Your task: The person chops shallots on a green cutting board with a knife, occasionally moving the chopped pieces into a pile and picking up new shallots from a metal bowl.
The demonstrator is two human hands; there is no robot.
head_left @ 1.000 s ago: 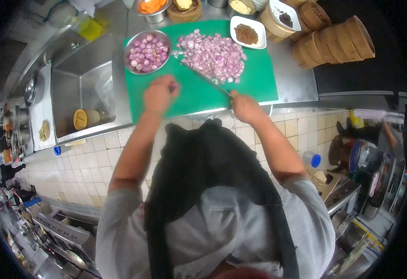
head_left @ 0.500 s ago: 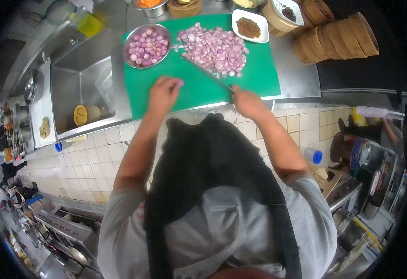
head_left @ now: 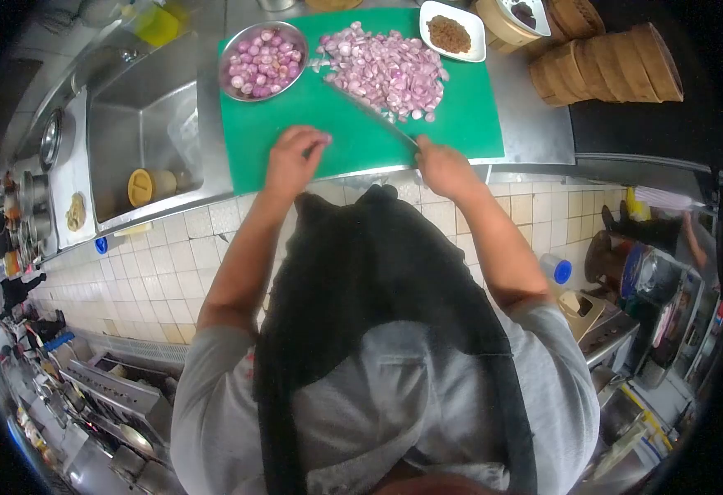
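Note:
My left hand [head_left: 295, 157] is closed in a pinch over the green cutting board [head_left: 254, 148], with a small purple shallot [head_left: 326, 139] at its fingertips. Wrapped round the handle of a knife [head_left: 378, 117], my right hand [head_left: 444, 167] is at the board's near edge. The blade points up and left, its side along the pile of sliced shallots [head_left: 386, 70]. A metal bowl [head_left: 224, 78] of whole peeled shallots stands on the board's far left, beyond my left hand.
At the board's far right corner is a white dish [head_left: 479, 49] of brown crumbly food. Bamboo steamers [head_left: 609, 66] stand farther right. A steel sink [head_left: 143, 124] holding a yellow-lidded container [head_left: 140, 188] lies left. Tiled floor [head_left: 155, 280] is below.
The view has tilted, so the board and bowls sit slightly higher in the picture. My left hand has turned a little, still pinching the shallot. My right hand keeps the knife in nearly the same place.

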